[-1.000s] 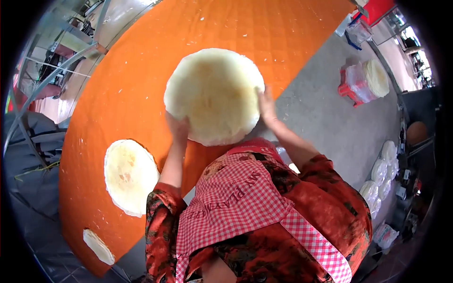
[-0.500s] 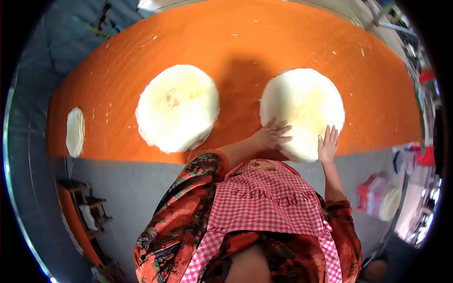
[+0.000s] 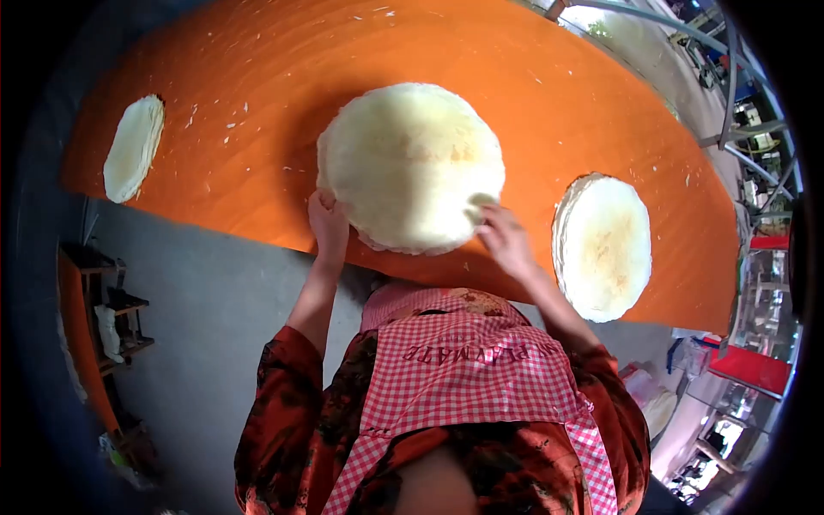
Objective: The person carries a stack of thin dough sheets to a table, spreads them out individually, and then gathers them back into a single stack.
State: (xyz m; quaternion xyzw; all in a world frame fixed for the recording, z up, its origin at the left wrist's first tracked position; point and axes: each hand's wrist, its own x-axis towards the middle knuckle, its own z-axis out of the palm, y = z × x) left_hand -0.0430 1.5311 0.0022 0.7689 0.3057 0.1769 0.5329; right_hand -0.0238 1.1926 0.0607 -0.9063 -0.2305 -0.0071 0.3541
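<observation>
Round, pale flatbreads in a stack [image 3: 412, 163] lie on the orange table [image 3: 257, 51], in front of my body. My left hand [image 3: 328, 225] grips the stack's lower left edge, its fingers curled at the rim and partly hidden. At the lower right edge, my right hand [image 3: 505, 236] has its fingertips against or just over the bread; motion blur hides whether they pinch it. Another flatbread stack [image 3: 605, 249], browned in patches, sits to the right, beyond my right hand. Neither hand touches it.
A third flatbread stack [image 3: 133, 148] lies at the table's far left. White crumbs dot the orange surface. Below the table on the left stands a wooden shelf [image 3: 120, 330]. Metal poles [image 3: 730, 77] and a red box [image 3: 751, 369] are at the right.
Both hands have left the right stack and moved to the middle one. The view has turned, so the two larger stacks appear farther right and the far-left one higher.
</observation>
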